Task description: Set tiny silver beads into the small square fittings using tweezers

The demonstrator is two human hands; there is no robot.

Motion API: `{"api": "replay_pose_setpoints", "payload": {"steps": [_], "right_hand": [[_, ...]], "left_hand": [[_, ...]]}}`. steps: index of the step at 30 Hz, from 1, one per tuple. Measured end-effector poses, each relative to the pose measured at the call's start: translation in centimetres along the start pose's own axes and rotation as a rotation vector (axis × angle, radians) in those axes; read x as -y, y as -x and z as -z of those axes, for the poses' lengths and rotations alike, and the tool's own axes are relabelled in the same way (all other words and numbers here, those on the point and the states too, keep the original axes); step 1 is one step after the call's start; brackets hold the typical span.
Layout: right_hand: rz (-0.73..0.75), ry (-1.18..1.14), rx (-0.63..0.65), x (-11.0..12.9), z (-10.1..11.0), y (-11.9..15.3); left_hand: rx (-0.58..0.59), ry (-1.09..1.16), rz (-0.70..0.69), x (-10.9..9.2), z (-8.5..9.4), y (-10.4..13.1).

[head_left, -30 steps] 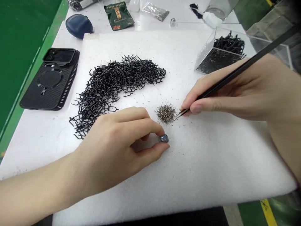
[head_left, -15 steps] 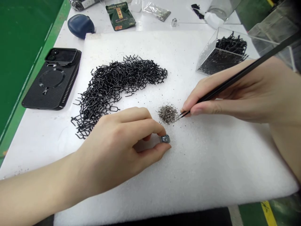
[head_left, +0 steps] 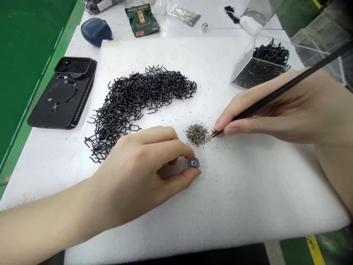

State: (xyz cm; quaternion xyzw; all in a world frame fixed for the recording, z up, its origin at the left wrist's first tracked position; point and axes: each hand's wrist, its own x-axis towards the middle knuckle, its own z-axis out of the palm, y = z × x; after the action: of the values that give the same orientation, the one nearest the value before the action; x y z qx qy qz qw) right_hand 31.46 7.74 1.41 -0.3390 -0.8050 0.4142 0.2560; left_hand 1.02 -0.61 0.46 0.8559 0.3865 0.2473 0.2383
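Observation:
Between thumb and forefinger, my left hand (head_left: 143,173) holds a small grey metal block (head_left: 194,162) on the white foam sheet (head_left: 248,206). My right hand (head_left: 275,110) grips black tweezers (head_left: 264,101) like a pen. Their thin tips touch the right edge of a small pile of tiny metallic pieces (head_left: 196,134). Whether anything sits between the tips is too small to tell. A curved heap of black bent wire pieces (head_left: 143,90) lies behind my left hand.
A black phone (head_left: 62,94) lies at the left, near a dark blue rounded object (head_left: 96,31). Along the back are a green packet (head_left: 142,21), a clear bag (head_left: 184,14) and another small metal block (head_left: 204,27). A clear box (head_left: 259,64) of black pieces stands at the right.
The view has shifted very slightly. Both hands, the block and the tweezers stay in nearly the same places.

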Motion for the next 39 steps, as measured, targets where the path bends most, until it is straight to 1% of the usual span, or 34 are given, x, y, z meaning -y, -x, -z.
{"api": "replay_pose_setpoints", "payload": {"steps": [3,5,7,10,13,15,20,27,33,39], "right_hand": [[-0.034,-0.049,-0.036,-0.1,0.1,0.6],[-0.013,-0.117,-0.063,0.2,0.1,1.0],[0.011,-0.171,-0.056,0.7,-0.3,1.1],[-0.016,-0.174,0.015,1.7,-1.4,0.8],[0.033,-0.216,0.096,2.2,-2.4,0.2],[0.049,-0.244,0.111,2.2,-2.7,0.0],[0.024,-0.256,0.096,2.0,-2.8,0.2],[0.050,-0.301,0.149,1.7,-2.9,-0.1],[0.051,-0.266,0.093,1.6,-2.9,-0.1],[0.055,-0.252,0.089,1.6,-2.8,0.2]], "left_hand": [[-0.056,0.033,-0.033,0.1,-0.3,-0.1],[-0.056,0.018,-0.026,0.0,-0.4,-0.2],[-0.052,0.000,-0.012,-0.2,-0.2,-0.2],[-0.046,0.010,-0.012,-0.5,0.1,-0.1],[-0.017,0.001,0.002,-0.5,0.2,0.1],[-0.019,-0.003,0.003,-0.4,0.1,0.2],[-0.015,-0.008,0.005,-0.3,0.1,0.1],[-0.031,0.010,-0.007,-0.3,-0.1,-0.2],[-0.028,0.011,0.000,-0.4,0.1,-0.2],[-0.035,0.016,0.008,-0.3,-0.2,-0.5]]}}
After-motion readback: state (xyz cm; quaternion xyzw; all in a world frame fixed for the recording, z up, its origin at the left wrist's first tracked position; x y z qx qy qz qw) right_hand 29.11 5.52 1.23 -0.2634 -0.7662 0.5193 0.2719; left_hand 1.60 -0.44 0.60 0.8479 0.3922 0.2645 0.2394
